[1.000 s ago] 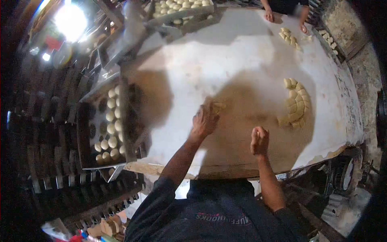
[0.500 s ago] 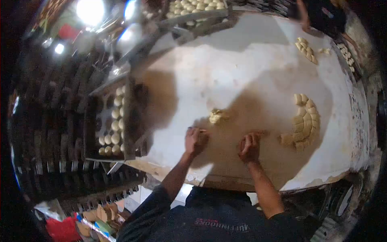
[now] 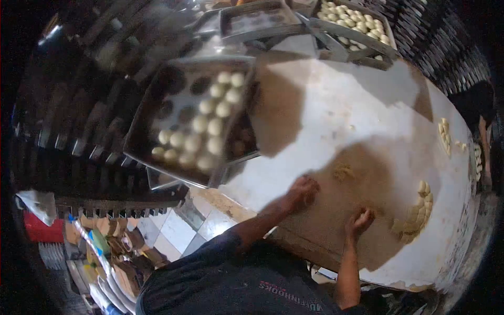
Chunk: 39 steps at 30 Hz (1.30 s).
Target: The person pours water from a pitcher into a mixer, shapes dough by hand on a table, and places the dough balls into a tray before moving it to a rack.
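My left hand (image 3: 304, 192) is low over the floured table with its fingers curled in; whatever may be under them is hidden. To its right and nearer my body, my right hand (image 3: 360, 221) is also closed, thumb side up, and I cannot make out anything inside it. A small heap of pale dough (image 3: 344, 172) lies in shadow just beyond the two hands. Right of my right hand is a curved cluster of cut dough pieces (image 3: 418, 214), pressed side by side.
A dark metal tray (image 3: 137, 123) at left holds rows of round dough balls (image 3: 193, 143). Further trays stand at the far edge, one full of dough balls (image 3: 362, 23). More cut dough (image 3: 444, 136) lies far right, near another person's arm (image 3: 484, 142). Cardboard scraps (image 3: 126, 239) lie lower left.
My view has swung left, so the table and dough appear further right and the left tray shows larger. Both hands stay closed near the dough heap.
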{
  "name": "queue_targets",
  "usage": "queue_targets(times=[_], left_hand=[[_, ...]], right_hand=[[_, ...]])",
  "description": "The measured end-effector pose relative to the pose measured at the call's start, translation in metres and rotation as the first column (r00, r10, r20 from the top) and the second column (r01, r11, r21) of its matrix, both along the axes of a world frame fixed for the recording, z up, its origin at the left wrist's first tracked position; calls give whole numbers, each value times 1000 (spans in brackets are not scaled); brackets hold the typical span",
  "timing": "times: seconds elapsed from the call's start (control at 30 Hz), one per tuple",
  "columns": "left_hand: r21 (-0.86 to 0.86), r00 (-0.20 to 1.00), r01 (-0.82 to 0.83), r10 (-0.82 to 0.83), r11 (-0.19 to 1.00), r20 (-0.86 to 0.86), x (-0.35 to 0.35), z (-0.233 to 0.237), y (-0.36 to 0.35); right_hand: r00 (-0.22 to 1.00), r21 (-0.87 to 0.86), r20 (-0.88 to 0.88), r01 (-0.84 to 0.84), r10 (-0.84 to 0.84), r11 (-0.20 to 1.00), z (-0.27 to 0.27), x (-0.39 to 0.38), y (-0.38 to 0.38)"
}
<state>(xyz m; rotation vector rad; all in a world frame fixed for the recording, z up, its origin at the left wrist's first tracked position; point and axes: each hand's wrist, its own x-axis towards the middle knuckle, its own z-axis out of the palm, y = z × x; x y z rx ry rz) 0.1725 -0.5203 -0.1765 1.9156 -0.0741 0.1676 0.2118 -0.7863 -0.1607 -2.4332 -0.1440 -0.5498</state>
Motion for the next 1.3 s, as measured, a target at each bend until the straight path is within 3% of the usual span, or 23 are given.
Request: queue_targets(times=[0.03, 0.1, 0.13, 0.2, 0.27, 0.3, 0.33, 0.4, 0.47, 0.5, 0.53, 0.57, 0.63, 0.7, 0.77, 0.8, 0.87, 0.97, 1.0, 1.07, 1.13, 1.2, 1.3], left_hand=[[-150, 951, 38, -82, 988, -297, -18, 35, -7], [433, 962, 73, -179, 898, 208, -64, 20, 5], [431, 960, 64, -174, 900, 221, -82, 11, 21], [550, 943, 227, -323, 804, 83, -117, 0, 55], [124, 903, 424, -409, 897, -129, -124, 118, 105], [-98, 869, 432, -443, 897, -222, -127, 179, 130], [58, 934, 357, -357, 932, -19, -126, 209, 168], [407, 959, 42, -151, 912, 239, -123, 271, 247], [488, 985, -169, 163, 856, 55, -110, 291, 318], [671, 1000, 13, -19, 741, 1, -95, 274, 370], [663, 953, -232, 302, 712, 10, -83, 227, 403], [843, 984, -85, 176, 531, -12, -81, 244, 413], [765, 963, -68, 243, 640, -117, -79, 220, 437], [672, 911, 9, 271, 741, -312, -74, 222, 437], [772, 915, 33, 291, 635, -279, -79, 236, 431], [850, 922, 49, 304, 524, -241, -82, 243, 426], [833, 942, -324, 231, 449, 242, -93, 265, 396], [614, 913, -401, 247, 680, 323, -101, 334, 267], [558, 914, -344, 132, 755, 385, -105, 335, 229], [111, 806, 306, -319, 946, 499, -89, 293, 160], [-281, 957, 176, -231, 943, -174, -54, 209, 64], [258, 764, 628, -644, 734, -25, 14, 218, -38], [192, 554, 827, -824, 529, -120, 75, 153, -157]], right_hand=[[993, -51, -26, -113, 111, 992, -5, -19, -7], [969, -128, -66, -246, 239, 961, -3, -42, -28], [963, -156, -72, -270, 261, 950, 9, -43, -37], [834, -146, -550, -147, 43, 978, 24, -26, -74], [619, -6, -784, -68, 37, 998, 33, 5, -96], [609, 165, -783, 6, 127, 986, 56, 9, -64], [603, 331, -767, 78, 220, 940, 102, 14, -5], [701, 293, -631, -181, 332, 939, 203, 5, 142], [681, 338, -346, -551, 645, 763, 221, 10, 230], [570, 477, -218, -646, 792, 596, 234, 3, 281], [533, 365, -153, -752, 832, 549, 270, -10, 335], [428, 286, 3, -866, 904, 410, 268, -5, 377], [270, 88, 150, -962, 951, 259, 256, -4, 453], [128, 56, 3, -990, 992, 128, 221, 2, 508], [169, -318, -147, -941, 975, 116, 214, 0, 517], [207, -438, -147, -890, 967, 124, 211, 2, 512], [257, -266, 22, -930, 966, 254, 233, 3, 473], [547, 46, 208, -834, 811, 551, 224, 20, 366], [695, 147, 251, -716, 674, 683, 215, 25, 321], [908, 274, 203, -412, 366, 869, 157, 25, 231], [983, 285, -20, -168, 181, 944, 106, 12, 135], [995, 167, -97, 52, -36, 985, 68, -16, 37], [909, 123, -220, 386, -354, 914, 22, -63, -101]])
